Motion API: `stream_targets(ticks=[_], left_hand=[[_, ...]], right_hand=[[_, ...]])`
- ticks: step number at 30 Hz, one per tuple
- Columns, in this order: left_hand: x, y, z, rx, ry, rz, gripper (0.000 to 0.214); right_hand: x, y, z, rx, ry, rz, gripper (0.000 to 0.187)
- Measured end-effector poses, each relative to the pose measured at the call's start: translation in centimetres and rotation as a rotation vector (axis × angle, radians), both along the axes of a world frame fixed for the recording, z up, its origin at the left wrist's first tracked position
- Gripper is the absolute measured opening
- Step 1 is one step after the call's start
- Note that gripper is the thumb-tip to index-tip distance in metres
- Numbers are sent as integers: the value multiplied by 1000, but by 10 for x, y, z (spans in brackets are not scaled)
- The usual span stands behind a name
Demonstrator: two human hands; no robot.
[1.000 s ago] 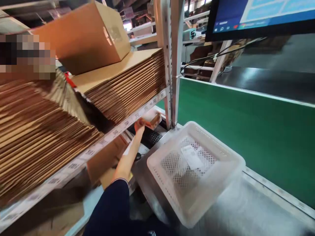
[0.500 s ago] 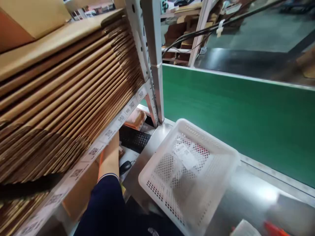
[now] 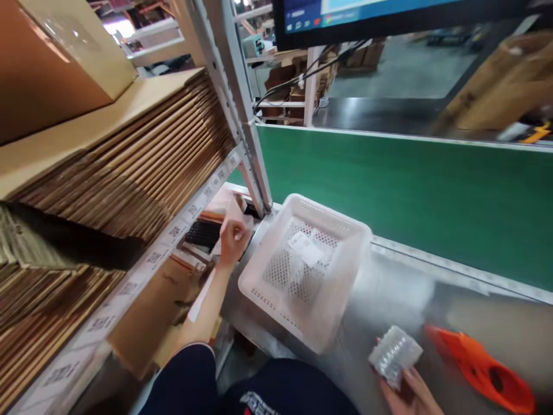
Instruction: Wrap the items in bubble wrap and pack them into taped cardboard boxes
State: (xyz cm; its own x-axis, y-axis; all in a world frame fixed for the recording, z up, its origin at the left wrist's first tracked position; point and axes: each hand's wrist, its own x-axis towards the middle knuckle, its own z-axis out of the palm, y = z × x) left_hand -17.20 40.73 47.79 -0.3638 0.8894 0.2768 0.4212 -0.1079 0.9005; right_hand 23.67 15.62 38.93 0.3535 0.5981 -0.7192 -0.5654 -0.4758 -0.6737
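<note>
My left hand [image 3: 233, 242], fingers curled in a pinch, is beside the metal post at the end of the shelf. It grips a thin, pale, see-through plastic bag [image 3: 245, 221], whose full outline I cannot make out. At the lower right, my right hand [image 3: 410, 393] holds a small bubble-wrapped package [image 3: 395, 354] above the metal table. Between the hands a white plastic basket [image 3: 254, 282] sits on the table, with a white paper label [image 3: 306, 248] lying in it. An orange tool [image 3: 486, 369], blurred, lies right of my right hand.
Flattened cardboard boxes [image 3: 173, 155] fill the shelf at left, above a black keyboard [image 3: 202, 233]. A green conveyor belt [image 3: 410, 196] runs behind the metal table [image 3: 389, 288]. A monitor [image 3: 367, 23] hangs overhead.
My left hand has come out from under the shelf, now gripping the pale plastic. My right hand has come into view with the bubble-wrapped package. The view has shifted, bringing in the monitor.
</note>
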Motion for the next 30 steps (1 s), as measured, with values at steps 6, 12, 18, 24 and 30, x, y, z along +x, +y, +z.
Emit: stream_targets(ticks=[6,12,18,24,30], left_hand=[[154,-135,-2,24,54,-872,15],[250,-231,-17,-5,69,-931,9],[306,-306,-51,-213,-38,-782,38],[382,-341,-58,-182,323,-527,63],[405,-331,-35,-368,630,-713,40]], right_hand=[[-15,6,75,531,142,407,64],[34,-37,72,568,193,481,42],[117,-113,44,491,223,360,50],[165,-142,29,533,38,494,62],[205,-146,18,666,-338,767,53]])
